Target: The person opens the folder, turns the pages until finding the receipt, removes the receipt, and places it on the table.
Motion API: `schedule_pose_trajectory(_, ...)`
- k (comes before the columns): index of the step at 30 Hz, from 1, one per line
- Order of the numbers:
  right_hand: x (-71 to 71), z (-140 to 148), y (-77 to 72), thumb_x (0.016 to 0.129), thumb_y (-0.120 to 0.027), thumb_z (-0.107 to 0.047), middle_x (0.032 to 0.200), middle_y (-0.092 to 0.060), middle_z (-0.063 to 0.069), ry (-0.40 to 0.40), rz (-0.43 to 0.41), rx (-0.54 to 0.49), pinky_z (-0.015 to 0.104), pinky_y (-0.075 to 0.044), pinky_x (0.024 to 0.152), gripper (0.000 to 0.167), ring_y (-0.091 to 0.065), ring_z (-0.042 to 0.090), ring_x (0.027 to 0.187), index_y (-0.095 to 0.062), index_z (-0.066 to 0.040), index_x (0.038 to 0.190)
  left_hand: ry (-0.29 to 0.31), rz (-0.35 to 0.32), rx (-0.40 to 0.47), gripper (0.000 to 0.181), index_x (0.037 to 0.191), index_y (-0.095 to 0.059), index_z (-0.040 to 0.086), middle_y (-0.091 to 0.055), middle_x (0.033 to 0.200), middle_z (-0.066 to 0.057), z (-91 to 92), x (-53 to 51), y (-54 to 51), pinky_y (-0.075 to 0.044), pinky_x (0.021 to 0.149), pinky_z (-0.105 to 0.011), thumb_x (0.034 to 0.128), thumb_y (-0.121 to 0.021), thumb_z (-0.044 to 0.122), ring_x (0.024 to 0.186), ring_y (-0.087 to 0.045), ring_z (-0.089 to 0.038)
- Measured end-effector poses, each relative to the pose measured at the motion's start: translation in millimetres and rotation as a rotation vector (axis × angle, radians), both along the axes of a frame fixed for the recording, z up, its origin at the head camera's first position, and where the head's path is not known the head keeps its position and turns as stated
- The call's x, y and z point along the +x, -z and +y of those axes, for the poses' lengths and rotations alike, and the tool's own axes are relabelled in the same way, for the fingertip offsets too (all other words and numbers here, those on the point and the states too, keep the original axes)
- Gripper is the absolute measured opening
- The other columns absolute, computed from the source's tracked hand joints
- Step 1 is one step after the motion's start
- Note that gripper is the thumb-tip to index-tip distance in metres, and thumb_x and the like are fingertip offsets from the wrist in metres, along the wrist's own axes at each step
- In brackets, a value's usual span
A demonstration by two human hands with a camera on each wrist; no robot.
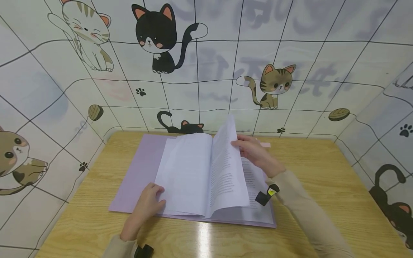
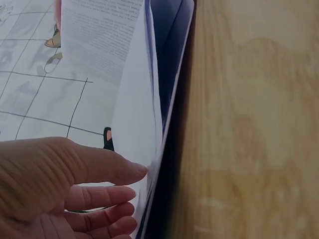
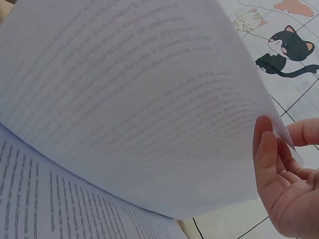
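A lavender folder (image 1: 137, 175) lies open on the table with a stack of paper in it. White sheets (image 1: 185, 175) cover its left side, and a printed page (image 1: 258, 184) shows on the right. Between them one page (image 1: 226, 175) stands raised and curved. My right hand (image 1: 256, 152) pinches that page's outer edge near the top; the right wrist view shows the raised sheet (image 3: 149, 109) between thumb and fingers. At the lower left of the paper, my left hand (image 1: 148, 200) rests by the sheets' edge, thumb extended and fingers loosely bent (image 2: 99, 209).
The wooden table (image 1: 322, 186) extends around the folder. A white cloth backdrop (image 1: 219, 57) with a black grid and cartoon cats surrounds it at the back and sides. A small pale pink strip (image 1: 266, 144) lies behind my right hand. Dark wrist devices (image 1: 267, 195) sit on both sleeves.
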State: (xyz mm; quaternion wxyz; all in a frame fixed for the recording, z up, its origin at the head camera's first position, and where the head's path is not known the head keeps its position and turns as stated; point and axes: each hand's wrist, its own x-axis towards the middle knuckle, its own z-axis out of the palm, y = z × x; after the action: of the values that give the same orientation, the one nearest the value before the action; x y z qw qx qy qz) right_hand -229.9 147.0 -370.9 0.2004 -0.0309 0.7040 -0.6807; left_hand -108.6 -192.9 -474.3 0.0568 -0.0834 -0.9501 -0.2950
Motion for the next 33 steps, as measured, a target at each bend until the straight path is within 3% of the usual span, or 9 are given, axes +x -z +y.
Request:
schedule_pose_trajectory(8, -1.8, -15, 0.0, 0.091, -0.051, -0.005, 0.102, -0.058, 0.003, 0.004, 0.014, -0.030, 0.023, -0.049, 0.074, 0.043, -0.058, 0.011, 0.083, -0.043, 0.010, 0.130, 0.077, 0.080, 0.054, 0.028, 0.091, -0.065, -0.005, -0.058, 0.091, -0.012, 18.9, -0.5, -14.6, -0.048, 0.071, -0.037, 0.0650, -0.076, -0.004, 0.079, -0.053, -0.022)
schedule_pose_trajectory(17, -2.6, -32, 0.3, 0.092, -0.051, -0.007, 0.113, -0.055, 0.011, -0.020, 0.004, -0.052, 0.024, -0.050, 0.076, 0.045, -0.058, 0.013, 0.087, -0.042, 0.010, 0.132, 0.179, 0.162, 0.187, 0.030, 0.094, -0.065, -0.005, -0.058, 0.094, -0.010, 47.3, 6.5, -34.7, -0.050, 0.069, -0.035, 0.0662, -0.076, -0.005, 0.079, -0.057, -0.028)
schedule_pose_trajectory(27, -1.8, -47, -1.1, 0.092, -0.051, -0.006, 0.122, -0.053, 0.019, -0.022, -0.004, -0.076, 0.026, -0.051, 0.080, 0.044, -0.059, 0.016, 0.091, -0.042, 0.008, 0.133, 0.230, 0.479, 0.287, 0.029, 0.092, -0.063, -0.001, -0.059, 0.088, -0.010, 75.2, 13.8, -56.3, -0.047, 0.060, -0.027, 0.0660, -0.076, -0.003, 0.071, -0.055, -0.021)
schedule_pose_trajectory(29, -2.7, -49, -0.6, 0.092, -0.052, -0.007, 0.123, -0.053, 0.020, -0.028, 0.005, -0.070, 0.027, -0.051, 0.080, 0.043, -0.060, 0.017, 0.092, -0.044, 0.008, 0.131, 0.233, 0.504, 0.312, 0.030, 0.094, -0.063, 0.000, -0.059, 0.090, -0.010, 80.6, 15.8, -62.4, -0.048, 0.063, -0.027, 0.0670, -0.076, -0.002, 0.073, -0.055, -0.019)
schedule_pose_trajectory(33, -3.4, -54, -0.9, 0.092, -0.052, -0.007, 0.118, -0.055, 0.018, -0.033, 0.026, -0.061, 0.026, -0.052, 0.078, 0.040, -0.061, 0.016, 0.091, -0.046, 0.009, 0.128, 0.230, 0.485, 0.364, 0.037, 0.100, -0.060, 0.001, -0.058, 0.098, -0.009, 92.2, 21.7, -72.7, -0.049, 0.069, -0.028, 0.0683, -0.077, 0.005, 0.082, -0.055, -0.019)
